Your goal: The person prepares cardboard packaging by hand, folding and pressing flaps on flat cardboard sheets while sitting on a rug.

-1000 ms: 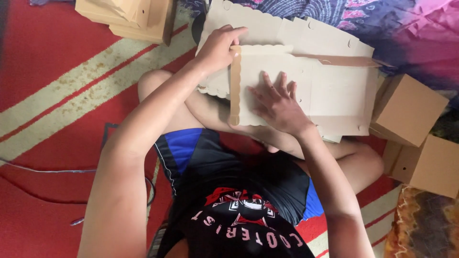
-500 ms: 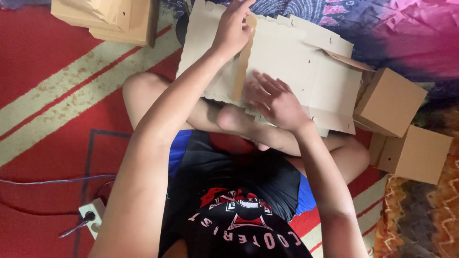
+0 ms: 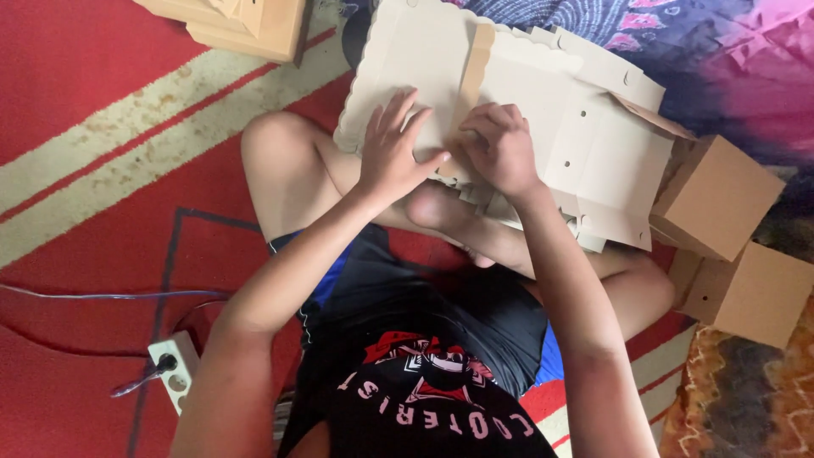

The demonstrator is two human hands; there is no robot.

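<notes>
Your left hand now lies flat, fingers spread and gripping nothing, pressing the flat cardboard box blank just left of its brown folded strip. A second ago it pinched that strip's far end; it has since dropped to the near edge. Your right hand has curled, fingers bent onto the blank's near edge beside the strip. The blank rests across your crossed legs. Folded boxes sit well right of your right fingers, on the red rug.

floor: red rug, cream stripes | white power strip | purple-pink cloth | soft daylight
</notes>
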